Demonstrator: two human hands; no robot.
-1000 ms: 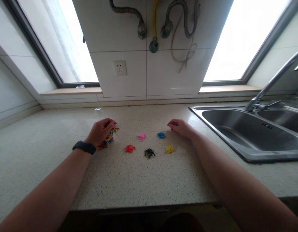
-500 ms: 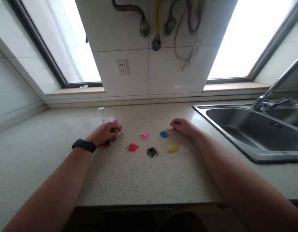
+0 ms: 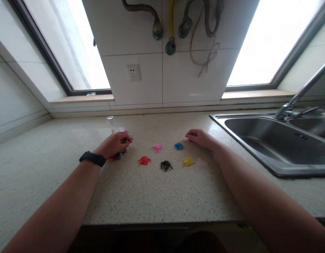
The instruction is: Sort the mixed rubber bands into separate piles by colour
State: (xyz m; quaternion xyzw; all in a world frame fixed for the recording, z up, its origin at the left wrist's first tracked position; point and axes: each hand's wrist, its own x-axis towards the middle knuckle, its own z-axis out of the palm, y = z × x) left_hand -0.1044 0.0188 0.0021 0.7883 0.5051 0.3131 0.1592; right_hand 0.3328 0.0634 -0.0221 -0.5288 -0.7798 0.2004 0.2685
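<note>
"What do we find leftmost?"

"We see a dark watch (image 3: 92, 159), then our left hand (image 3: 116, 143), bent over the mixed pile (image 3: 118, 155) on the counter (image 3: 162, 200) and partly hiding it. The fingers curl inward; we can't tell whether they pinch anything."

"And moving right?"

"We pass the red pile (image 3: 144, 161), the pink pile (image 3: 157, 148) farther back, the black pile (image 3: 166, 165) nearest us, the blue pile (image 3: 178, 146) farther back again, and the yellow pile (image 3: 189, 161)."

"And our right hand (image 3: 201, 138)?"

"We have it just right of the blue pile, fingers bent together; whether they grip anything, we can't tell. Beyond it we see the sink (image 3: 253, 135)."
</note>
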